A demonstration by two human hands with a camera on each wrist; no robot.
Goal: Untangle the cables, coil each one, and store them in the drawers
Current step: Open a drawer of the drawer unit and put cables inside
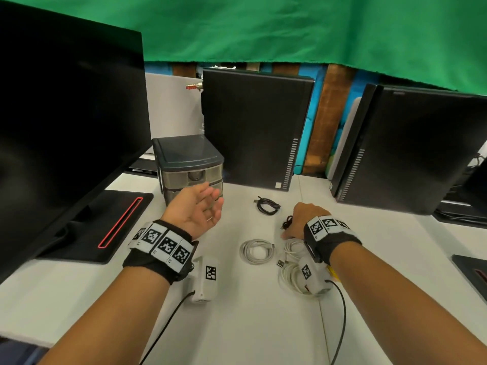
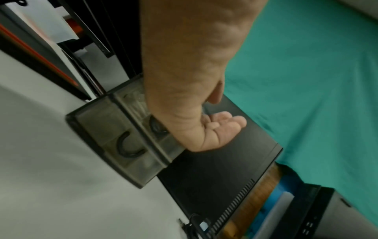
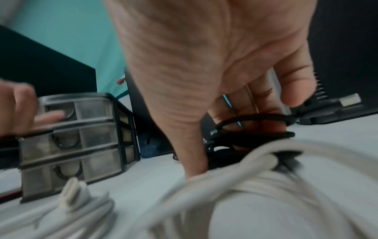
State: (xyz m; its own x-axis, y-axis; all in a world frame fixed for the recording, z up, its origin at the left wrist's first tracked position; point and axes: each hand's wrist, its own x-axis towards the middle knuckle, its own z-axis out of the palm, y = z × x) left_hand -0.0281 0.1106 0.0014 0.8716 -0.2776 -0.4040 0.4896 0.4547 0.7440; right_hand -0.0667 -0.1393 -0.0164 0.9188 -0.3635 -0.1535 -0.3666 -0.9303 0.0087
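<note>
On the table, right hand (image 1: 300, 219) fingers clutch a bunched black cable (image 3: 253, 129); left hand (image 1: 195, 209) fingers relaxed, empty.

1. Smoky, translucent plastic on the drawer unit (image 1: 189, 164), with a matt dark lid.
2. Smooth white rubbery sheath on the coiled cable (image 1: 256, 251), at 3 o'clock of the unit's foot.
3. Matt black casing on the computer tower (image 1: 253, 127).
4. Green cloth backdrop (image 1: 290, 27), softly creased.
5. Smooth matt white table (image 1: 250, 325).

Head view looks down over the table (image 1: 250, 325); both wrist views sit close, sharing the drawer unit (image 2: 114, 142).
</note>
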